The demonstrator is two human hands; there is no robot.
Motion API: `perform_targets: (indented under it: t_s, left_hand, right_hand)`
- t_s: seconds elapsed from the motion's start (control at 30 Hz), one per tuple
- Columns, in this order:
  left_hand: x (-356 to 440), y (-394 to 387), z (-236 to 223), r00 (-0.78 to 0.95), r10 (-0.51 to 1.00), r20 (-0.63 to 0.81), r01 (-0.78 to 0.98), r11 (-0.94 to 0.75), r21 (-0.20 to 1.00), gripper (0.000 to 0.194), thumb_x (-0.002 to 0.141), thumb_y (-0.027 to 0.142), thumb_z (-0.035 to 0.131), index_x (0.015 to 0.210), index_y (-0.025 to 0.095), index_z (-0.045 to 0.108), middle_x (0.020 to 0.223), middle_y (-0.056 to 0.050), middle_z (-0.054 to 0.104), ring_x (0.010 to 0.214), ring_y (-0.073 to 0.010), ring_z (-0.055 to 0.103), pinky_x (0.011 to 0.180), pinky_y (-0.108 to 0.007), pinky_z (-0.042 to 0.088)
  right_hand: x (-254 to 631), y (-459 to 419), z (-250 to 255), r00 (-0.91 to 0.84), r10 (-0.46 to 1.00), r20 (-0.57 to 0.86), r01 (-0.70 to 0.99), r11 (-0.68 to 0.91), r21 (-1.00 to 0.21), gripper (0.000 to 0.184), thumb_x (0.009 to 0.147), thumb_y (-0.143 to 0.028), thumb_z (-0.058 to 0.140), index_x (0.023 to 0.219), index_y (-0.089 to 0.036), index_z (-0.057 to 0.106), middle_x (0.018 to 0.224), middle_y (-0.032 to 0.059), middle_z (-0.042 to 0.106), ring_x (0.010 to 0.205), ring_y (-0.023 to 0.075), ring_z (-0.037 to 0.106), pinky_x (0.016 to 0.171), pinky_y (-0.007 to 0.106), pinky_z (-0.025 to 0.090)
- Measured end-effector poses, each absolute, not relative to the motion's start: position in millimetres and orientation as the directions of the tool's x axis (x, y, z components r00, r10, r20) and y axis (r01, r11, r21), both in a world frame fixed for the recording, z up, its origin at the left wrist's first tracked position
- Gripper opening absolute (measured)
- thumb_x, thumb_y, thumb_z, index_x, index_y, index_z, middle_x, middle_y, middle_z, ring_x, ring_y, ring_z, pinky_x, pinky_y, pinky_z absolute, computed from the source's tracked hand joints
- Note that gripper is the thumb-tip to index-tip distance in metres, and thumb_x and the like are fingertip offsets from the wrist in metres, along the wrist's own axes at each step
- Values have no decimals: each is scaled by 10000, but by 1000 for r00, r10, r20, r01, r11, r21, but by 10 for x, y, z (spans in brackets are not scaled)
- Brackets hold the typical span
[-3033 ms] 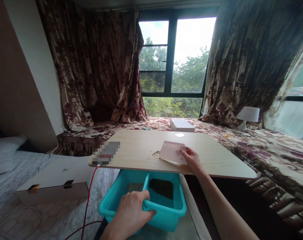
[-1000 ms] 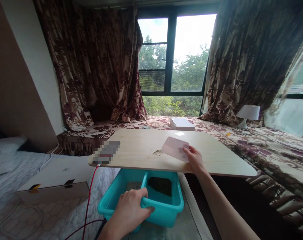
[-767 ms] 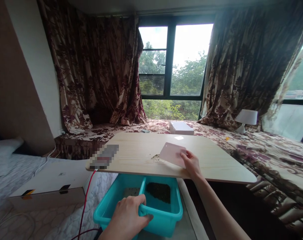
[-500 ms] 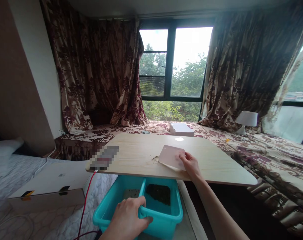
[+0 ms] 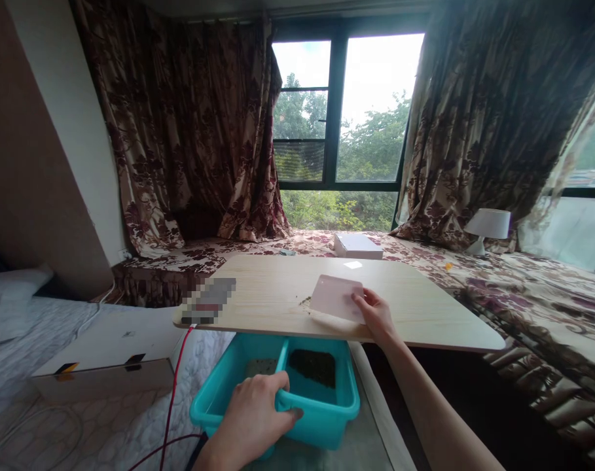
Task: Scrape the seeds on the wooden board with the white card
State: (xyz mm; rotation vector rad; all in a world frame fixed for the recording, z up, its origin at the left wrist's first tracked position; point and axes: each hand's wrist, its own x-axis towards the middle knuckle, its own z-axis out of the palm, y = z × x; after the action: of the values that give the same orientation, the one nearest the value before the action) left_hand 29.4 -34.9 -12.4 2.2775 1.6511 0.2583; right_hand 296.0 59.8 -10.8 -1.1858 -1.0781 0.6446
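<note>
My right hand (image 5: 376, 315) pinches the right edge of a thin, pale translucent plastic scraper (image 5: 334, 297), tilted over the wooden tabletop. By the scraper's left edge lies a small scatter of crumbs (image 5: 304, 301). My left hand (image 5: 258, 407) grips the front rim of a teal two-compartment bin (image 5: 326, 407), at the divider, with the thumb outside. The bin sits below the table's front edge. Dark, crumbly material (image 5: 313, 367) covers part of the floor of its right compartment. A few specks on a greyish patch show in the left compartment, which my hand partly hides.
A blurred-out device (image 5: 209, 301) with a red cable (image 5: 175, 383) rests at the tabletop's (image 5: 425, 307) left end. A white box (image 5: 108, 350) lies on the bed at left. Behind the table are another white box (image 5: 359, 246) and a small lamp (image 5: 488, 226).
The crumbs beside the scraper look fewer and more scattered. The camera view has tipped slightly downward. Both hands keep their holds.
</note>
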Motion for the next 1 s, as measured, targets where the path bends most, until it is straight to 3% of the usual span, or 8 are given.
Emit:
perform_targets:
  t_s: [0.77, 1.0]
  left_hand:
    - [259, -328, -183, 337, 941, 16, 863, -316, 394, 113, 676, 363, 586, 719, 266, 548, 716, 35, 644, 746, -201, 588, 605, -257, 288]
    - [272, -330, -184, 340, 940, 3, 871, -317, 376, 112, 686, 362, 583, 729, 264, 551, 726, 38, 647, 756, -196, 596, 603, -258, 295]
  right_hand:
    - [2934, 515, -48, 325, 903, 282, 115, 258, -959, 317, 614, -381, 680, 837, -155, 690, 819, 70, 729, 740, 204, 654, 668, 287, 492]
    - [2976, 529, -60, 338, 914, 225, 75, 212, -974, 258, 594, -339, 662, 777, -163, 704, 712, 27, 714, 652, 182, 630, 596, 259, 465]
